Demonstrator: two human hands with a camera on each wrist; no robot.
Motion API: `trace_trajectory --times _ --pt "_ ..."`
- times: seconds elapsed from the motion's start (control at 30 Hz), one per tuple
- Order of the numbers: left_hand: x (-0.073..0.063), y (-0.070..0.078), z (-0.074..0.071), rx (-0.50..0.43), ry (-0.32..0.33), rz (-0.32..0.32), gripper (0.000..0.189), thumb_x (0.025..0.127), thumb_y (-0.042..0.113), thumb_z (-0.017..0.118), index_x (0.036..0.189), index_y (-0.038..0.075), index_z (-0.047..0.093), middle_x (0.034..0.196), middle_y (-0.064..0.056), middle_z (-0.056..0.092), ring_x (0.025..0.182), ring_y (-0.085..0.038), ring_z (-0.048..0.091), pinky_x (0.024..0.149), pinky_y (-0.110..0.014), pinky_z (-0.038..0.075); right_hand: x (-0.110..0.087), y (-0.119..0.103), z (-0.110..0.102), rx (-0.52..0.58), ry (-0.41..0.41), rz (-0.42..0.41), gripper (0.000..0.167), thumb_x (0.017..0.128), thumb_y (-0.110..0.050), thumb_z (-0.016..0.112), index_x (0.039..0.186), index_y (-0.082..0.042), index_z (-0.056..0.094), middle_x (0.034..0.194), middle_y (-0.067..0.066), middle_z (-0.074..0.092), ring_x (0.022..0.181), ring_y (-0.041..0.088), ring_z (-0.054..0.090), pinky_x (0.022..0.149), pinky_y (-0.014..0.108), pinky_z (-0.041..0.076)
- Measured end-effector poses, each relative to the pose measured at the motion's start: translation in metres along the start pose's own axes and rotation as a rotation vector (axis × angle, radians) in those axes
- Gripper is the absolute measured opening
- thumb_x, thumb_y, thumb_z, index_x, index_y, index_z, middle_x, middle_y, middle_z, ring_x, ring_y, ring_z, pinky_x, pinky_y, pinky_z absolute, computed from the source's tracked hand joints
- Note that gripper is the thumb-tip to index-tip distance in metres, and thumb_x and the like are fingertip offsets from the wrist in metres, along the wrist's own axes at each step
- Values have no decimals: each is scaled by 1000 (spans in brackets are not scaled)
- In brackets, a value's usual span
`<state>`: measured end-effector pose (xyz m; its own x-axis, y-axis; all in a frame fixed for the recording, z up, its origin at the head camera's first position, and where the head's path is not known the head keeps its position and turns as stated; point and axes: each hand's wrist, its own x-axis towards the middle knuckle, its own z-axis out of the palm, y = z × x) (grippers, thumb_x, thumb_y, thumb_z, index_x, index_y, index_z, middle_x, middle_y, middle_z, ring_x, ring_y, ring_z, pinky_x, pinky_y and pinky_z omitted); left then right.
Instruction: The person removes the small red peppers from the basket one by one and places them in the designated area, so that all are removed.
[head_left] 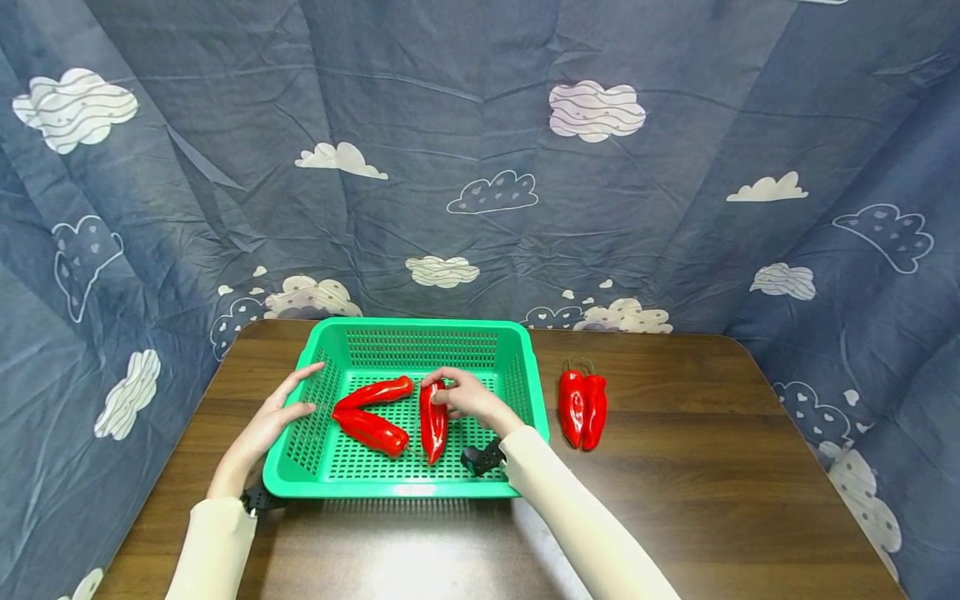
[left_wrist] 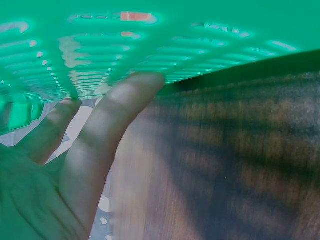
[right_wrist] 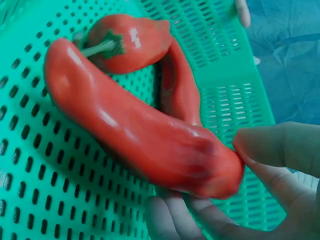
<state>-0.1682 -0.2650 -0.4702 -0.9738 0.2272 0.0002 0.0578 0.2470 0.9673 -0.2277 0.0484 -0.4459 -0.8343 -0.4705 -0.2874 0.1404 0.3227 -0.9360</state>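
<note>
A long red pepper is pinched by my right hand over the right-centre part of the green plastic basket. In the right wrist view the thumb and fingers hold one end of that pepper, and the rest slants out in front. Two more red peppers lie in the basket to its left, their narrow ends meeting near the left wall. My left hand rests at the basket's left side. Its straight fingers touch the slotted wall in the left wrist view.
Two red peppers lie side by side on the brown wooden table, right of the basket, stems pointing to the back. A dark blue curtain with white clouds hangs behind the table and along its sides.
</note>
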Motion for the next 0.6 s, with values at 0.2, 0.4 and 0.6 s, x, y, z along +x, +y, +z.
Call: trace_trajectory --times 0.2,0.4,0.6 --pt "0 -1 1 2 4 -13 61 94 5 48 150 9 26 157 -17 7 138 -41 11 100 -62 22 -1 -2 -4 9 12 -18 32 88 3 54 119 -3 60 101 16 62 84 22 61 73 45 53" --pt "0 0 0 19 10 9 61 93 4 49 149 6 27 157 -17 9 139 -41 7 101 -66 16 -4 -7 -7 27 8 -23 32 88 2 56 119 -4 59 98 15 60 83 22 60 74 46 53" --pt "-1 2 1 9 12 6 61 92 4 50 149 5 27 157 -17 9 140 -42 6 101 -67 14 -8 -11 -9 50 3 -38 33 87 1 57 120 -4 58 98 15 60 85 23 61 77 47 52"
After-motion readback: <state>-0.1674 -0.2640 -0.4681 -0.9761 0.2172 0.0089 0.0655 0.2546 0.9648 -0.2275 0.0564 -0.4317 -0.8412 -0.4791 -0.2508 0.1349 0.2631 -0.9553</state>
